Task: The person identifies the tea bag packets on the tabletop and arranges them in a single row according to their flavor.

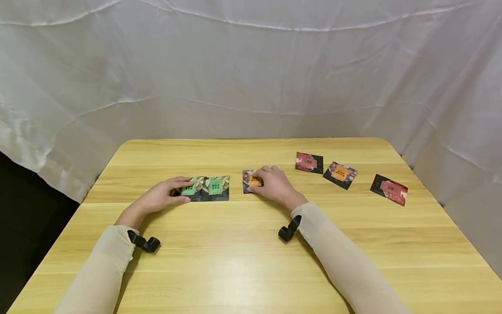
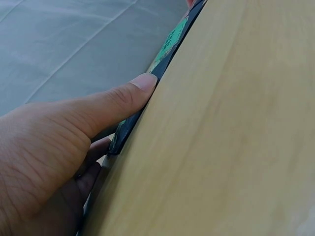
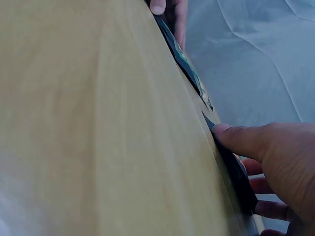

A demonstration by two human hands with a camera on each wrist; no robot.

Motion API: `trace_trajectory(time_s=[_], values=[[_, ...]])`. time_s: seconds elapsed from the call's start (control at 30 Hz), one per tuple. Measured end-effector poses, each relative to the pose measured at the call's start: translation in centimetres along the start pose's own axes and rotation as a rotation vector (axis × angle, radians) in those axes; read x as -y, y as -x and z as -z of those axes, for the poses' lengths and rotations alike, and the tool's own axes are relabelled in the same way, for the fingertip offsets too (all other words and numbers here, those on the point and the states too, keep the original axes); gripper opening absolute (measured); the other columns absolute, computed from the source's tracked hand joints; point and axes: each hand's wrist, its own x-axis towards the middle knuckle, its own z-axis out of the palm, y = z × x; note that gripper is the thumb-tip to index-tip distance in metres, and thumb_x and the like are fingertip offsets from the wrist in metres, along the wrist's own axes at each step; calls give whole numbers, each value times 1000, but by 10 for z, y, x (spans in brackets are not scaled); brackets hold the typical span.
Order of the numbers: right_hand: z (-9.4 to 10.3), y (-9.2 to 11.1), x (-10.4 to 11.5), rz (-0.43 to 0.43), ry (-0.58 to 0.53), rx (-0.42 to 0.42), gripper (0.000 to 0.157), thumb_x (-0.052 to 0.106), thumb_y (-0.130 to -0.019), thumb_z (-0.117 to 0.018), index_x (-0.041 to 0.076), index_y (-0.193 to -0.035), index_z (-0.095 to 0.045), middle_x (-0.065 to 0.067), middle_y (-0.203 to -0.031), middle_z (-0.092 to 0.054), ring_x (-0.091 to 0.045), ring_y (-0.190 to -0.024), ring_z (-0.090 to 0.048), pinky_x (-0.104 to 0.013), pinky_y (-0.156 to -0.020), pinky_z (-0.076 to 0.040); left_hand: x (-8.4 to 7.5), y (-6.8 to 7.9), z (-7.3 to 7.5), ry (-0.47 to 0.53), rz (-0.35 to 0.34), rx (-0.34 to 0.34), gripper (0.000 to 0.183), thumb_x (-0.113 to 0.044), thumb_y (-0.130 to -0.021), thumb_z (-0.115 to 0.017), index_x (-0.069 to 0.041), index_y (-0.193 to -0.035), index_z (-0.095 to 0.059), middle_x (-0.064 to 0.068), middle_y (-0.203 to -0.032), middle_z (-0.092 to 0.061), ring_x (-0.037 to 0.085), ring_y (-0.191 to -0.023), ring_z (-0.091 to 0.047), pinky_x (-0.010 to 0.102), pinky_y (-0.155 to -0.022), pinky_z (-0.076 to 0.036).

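Note:
Two flat black packets with green labels lie side by side on the wooden table: a left green packet [image 1: 189, 189] and a right green packet [image 1: 216, 187]. My left hand [image 1: 158, 196] rests on the left one, its thumb touching the near edge and its fingers reaching over the top. To the right, my right hand [image 1: 276, 184] pinches an orange-labelled packet [image 1: 246, 179] between thumb and fingers, partly covering it. In the right wrist view, the dark edge of this packet [image 3: 235, 172] shows beneath the thumb, a small gap away from the green packets.
On the right side of the table [image 1: 219, 257] lie a red-labelled packet [image 1: 309, 162], another orange-labelled packet [image 1: 340, 175] and a tilted red-labelled packet [image 1: 389, 189]. A pale curtain [image 1: 251, 78] hangs behind the table's far edge.

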Motion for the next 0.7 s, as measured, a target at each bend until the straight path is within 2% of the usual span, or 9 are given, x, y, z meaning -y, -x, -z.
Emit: trace_trajectory(time_s=[0.23, 0.7], values=[[4, 6, 11, 14, 26, 35, 60, 60, -77, -54, 21, -122, -54, -1, -124, -48, -24, -108, -42, -45, -91, -33, 0, 0, 2, 1, 1, -1, 60, -49, -81, -58, -23, -133, -43, 3, -142, -29, 29, -129, -24, 52, -99, -25], [2, 16, 26, 15, 71, 19, 64, 63, -77, -52, 22, -127, -51, -1, -126, -47, -24, -111, -39, -44, -91, -34, 1, 1, 0, -23, -32, -16, 60, -49, -81, -58, -21, -133, -44, 7, -141, -30, 33, -127, -25, 56, -97, -24]])
